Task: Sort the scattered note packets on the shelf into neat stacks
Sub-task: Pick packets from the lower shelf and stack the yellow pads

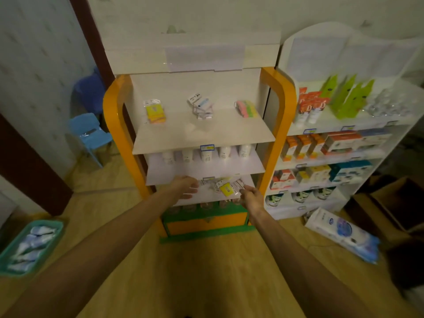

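Two bare forearms, uncovered from elbow to wrist, no sleeve reaching into view. Nothing worn on the left hand (184, 187) or right hand (251, 197): no glove, ring, watch or band visible.

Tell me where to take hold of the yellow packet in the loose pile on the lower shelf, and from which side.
Pinch the yellow packet by its near lower edge, coming from the front. It lies flat on top of the scattered pile, and the shelf above leaves little room to reach down. The right hand is closest; the left hand could steady the neighbouring packets.
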